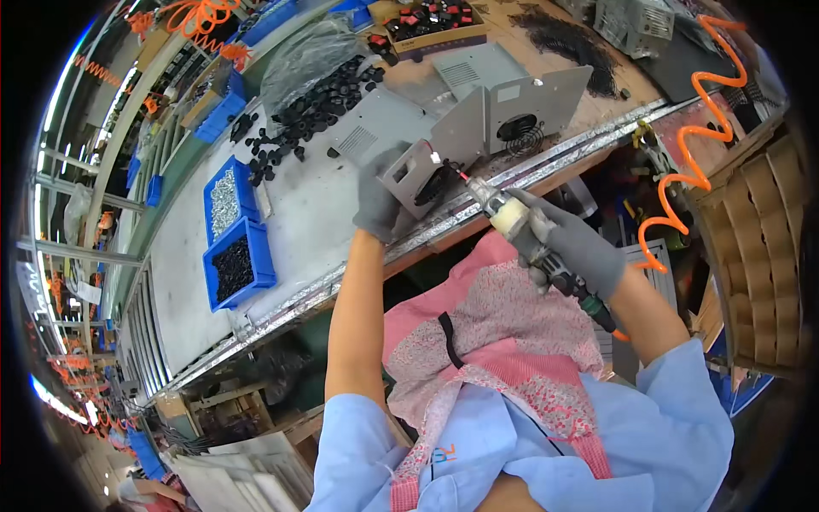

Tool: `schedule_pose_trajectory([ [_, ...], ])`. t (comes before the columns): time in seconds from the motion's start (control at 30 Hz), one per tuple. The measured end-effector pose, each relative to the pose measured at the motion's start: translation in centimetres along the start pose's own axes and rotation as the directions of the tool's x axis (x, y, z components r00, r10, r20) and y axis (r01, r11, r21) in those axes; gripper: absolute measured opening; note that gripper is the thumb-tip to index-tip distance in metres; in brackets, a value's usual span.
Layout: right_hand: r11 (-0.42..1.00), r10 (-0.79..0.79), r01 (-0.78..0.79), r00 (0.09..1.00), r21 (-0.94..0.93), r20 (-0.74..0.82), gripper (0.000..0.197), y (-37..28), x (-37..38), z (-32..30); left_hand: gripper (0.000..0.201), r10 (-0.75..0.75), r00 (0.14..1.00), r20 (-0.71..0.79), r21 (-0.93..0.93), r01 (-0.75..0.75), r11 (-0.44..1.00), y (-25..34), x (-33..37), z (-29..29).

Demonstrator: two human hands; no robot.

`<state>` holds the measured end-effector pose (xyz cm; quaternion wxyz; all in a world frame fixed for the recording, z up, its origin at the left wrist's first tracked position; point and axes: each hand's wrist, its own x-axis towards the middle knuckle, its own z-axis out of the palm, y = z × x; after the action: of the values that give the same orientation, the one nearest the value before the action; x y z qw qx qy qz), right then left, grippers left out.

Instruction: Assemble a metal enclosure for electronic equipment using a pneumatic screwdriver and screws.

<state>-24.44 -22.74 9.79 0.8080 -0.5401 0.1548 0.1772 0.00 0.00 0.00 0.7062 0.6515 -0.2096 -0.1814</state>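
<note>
Workbench [299, 200] lies at a slant before me; its metal front edge [309, 299] climbs from lower left to upper right. Grey sheet-metal panel [401, 181] with a black round fan [433, 185] stands tilted near that edge. Room on the left: whitish bench top between my left hand [380, 194] and two blue bins, one of silver fasteners [224, 203], one of black [232, 269]. Tighter on the right: another grey panel [553, 92] stands just beyond. Black plastic parts [311, 111] lie farther back. Orange coiled hose [682, 181] hangs at far right.

Left forearm reaches almost straight up; gloved hand is closed over the panel's left side, fingertips partly hidden. Right elbow bends outward; my right hand [570, 243] wraps the power screwdriver [512, 218], nose pointing up-left toward the fan. Contact at the tip: cannot tell.
</note>
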Motion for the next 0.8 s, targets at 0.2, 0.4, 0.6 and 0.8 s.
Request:
schedule_pose_trajectory([
  [0.2,0.972,0.001,-0.033,0.991,-0.234,-0.134,0.05,1.6,-2.1,1.2,0.04,-0.294,0.894,-0.339,-0.804,-0.113,0.583,2.6,-5.1,0.5],
  [0.4,0.914,-0.147,0.168,0.985,-0.37,0.086,0.059,5.7,-0.8,2.4,0.034,-0.363,0.932,-0.02,-0.962,0.081,0.262,1.3,-11.3,0.7],
  [0.6,0.965,-0.034,0.069,0.99,-0.255,0.139,0.065,4.7,-0.2,5.5,0.026,-0.221,0.971,0.089,-0.959,0.143,0.246,1.3,-14.1,1.7],
  [0.8,0.951,-0.015,0.065,0.986,-0.303,0.164,0.066,5.1,0.0,5.9,0.022,-0.213,0.975,0.067,-0.936,0.135,0.325,1.5,-15.0,2.4],
])
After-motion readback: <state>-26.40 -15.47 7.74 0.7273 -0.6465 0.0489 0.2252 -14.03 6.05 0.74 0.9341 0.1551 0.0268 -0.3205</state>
